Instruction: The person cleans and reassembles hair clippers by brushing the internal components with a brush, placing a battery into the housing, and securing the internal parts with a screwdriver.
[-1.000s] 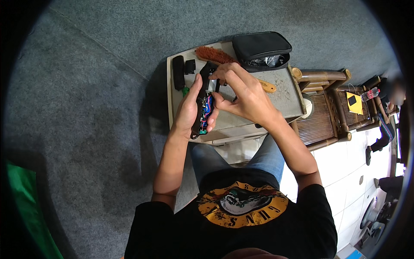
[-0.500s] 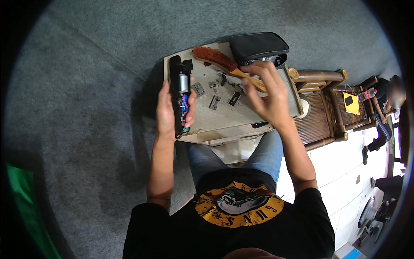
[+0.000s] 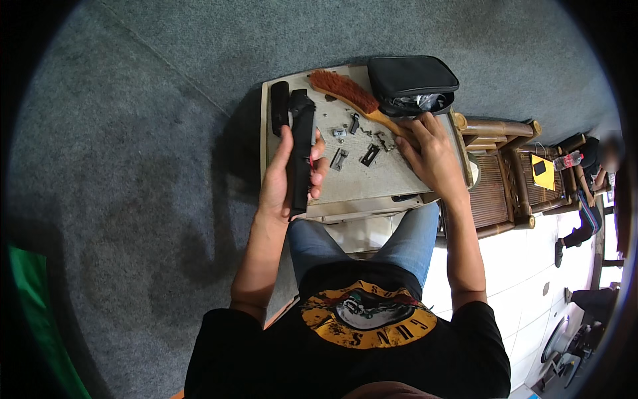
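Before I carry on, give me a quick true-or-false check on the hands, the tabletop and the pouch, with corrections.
1. The left hand holds a long black casing. True.
2. The right hand is on that casing as well. False: it is at the wooden handle of the brush.
3. Several small parts lie loose on the tabletop. True.
4. The black pouch is fully closed. False: its front gapes, and clear wrapping shows inside.
5. The brush's bristles are green. False: they are reddish brown.
6. The pouch is at the far right of the tabletop, beyond the right hand. True.
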The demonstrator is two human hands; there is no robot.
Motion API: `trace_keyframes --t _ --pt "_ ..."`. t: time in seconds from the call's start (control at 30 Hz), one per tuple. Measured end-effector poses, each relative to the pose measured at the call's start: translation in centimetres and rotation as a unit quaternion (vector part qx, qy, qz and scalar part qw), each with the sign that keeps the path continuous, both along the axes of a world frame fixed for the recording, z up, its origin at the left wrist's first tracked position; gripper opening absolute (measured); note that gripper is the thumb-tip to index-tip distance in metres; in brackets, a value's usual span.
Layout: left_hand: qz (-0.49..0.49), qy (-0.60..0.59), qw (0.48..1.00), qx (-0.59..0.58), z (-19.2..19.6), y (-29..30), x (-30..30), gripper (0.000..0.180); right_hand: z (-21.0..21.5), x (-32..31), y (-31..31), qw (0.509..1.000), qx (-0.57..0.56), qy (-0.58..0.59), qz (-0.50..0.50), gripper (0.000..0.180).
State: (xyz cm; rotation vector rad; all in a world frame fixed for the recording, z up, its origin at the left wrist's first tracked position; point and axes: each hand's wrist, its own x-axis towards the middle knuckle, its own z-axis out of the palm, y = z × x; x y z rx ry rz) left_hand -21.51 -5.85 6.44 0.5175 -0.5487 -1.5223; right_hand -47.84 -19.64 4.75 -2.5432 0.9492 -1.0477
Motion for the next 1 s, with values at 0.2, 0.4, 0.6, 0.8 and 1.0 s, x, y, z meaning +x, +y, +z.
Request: trace_keyframes --t 0.2,0.4,0.6,0.8,1.0 --pt "0.099 -0.295 0.95 0.027 0.6 -0.3 -2.6 0.035 0.2 0.1 0.5 1.0 0.001 -0.014 -0.003 0.022" --pt "0.109 -0.398 0.911 0.003 -0.1 -0.7 -2.6 0.038 0.3 0.0 0.9 0.999 0.02 -0.016 -0.02 0.02" --pt "0.085 -0.38 0.921 0.012 0.3 -1.0 -2.2 0.031 0.8 -0.6 1.2 0.988 0.104 -0.111 0.01 0.025" --pt "0.083 -0.436 0.896 0.003 2.2 -0.6 -2.1 0.029 0.7 -1.9 1.2 0.975 0.162 -0.154 -0.02 0.032" --pt "0.17 -0.543 0.823 -0.003 3.9 2.1 0.6 0.036 -0.4 -1.0 4.1 0.959 0.159 -0.215 0.092 0.022"
